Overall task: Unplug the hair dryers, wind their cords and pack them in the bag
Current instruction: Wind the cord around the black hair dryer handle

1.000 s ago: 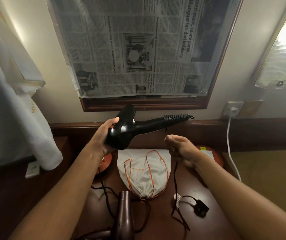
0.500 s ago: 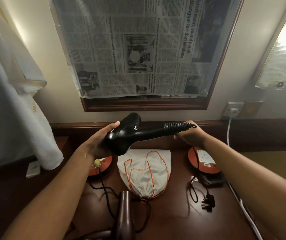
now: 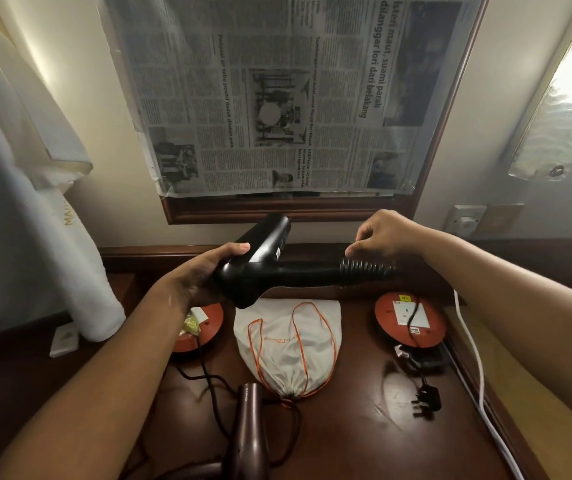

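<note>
The left hand point(image 3: 194, 285) grips the black hair dryer point(image 3: 263, 268) above the surface point(image 3: 346, 427), handle level, so the right hand point(image 3: 386, 237), fingers curled, can wind cord. The bag point(image 3: 288, 344) lies below.

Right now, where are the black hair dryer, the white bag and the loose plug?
black hair dryer point(image 3: 277, 273), head view, handle.
white drawstring bag point(image 3: 277, 362), head view, cloth body.
black plug point(image 3: 428, 400), head view, plug body.

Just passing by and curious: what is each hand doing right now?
Left hand: holding the black hair dryer by its body.
Right hand: fingers pinching the cord at the handle's end.
</note>
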`<state>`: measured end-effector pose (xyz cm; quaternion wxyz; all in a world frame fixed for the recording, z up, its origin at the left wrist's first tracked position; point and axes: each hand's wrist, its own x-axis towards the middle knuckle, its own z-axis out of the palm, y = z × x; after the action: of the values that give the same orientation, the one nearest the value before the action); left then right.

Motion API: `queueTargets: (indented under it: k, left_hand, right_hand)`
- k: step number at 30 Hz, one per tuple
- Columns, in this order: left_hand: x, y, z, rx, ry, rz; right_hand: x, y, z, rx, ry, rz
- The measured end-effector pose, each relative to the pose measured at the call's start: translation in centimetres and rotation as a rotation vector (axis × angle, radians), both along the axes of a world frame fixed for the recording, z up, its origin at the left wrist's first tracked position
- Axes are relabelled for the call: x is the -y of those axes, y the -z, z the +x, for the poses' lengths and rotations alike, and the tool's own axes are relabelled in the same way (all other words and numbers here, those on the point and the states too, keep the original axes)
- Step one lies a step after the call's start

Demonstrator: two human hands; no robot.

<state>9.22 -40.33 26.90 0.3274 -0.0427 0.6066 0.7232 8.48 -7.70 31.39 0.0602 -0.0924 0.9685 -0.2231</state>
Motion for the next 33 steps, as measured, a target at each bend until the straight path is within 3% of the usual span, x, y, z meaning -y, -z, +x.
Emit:
queueTargets:
  k: [7, 11, 20, 33]
  left_hand:
    - [-0.9, -1.2, 0.2, -0.068, 0.028, -0.160]
    - [-1.9, -1.5, 0.1, -0.103, 0.005, -0.222]
    - [-3.1, 1.1, -0.3, -0.118, -0.287, -0.241]
    - [-3.3, 1.5, -0.5, -0.070, -0.546, 0.021]
  right_hand:
    - [0.9, -1.2, -0.1, -0.086, -0.079, 0.405]
    - [1.9, -1.3, 0.6, -0.175, -0.119, 0.485]
    - [3.6, -0.2, 2.4, -0.271, -0.120, 0.402]
    - [5.7, 3.3, 5.5, -0.177, -0.003, 0.088]
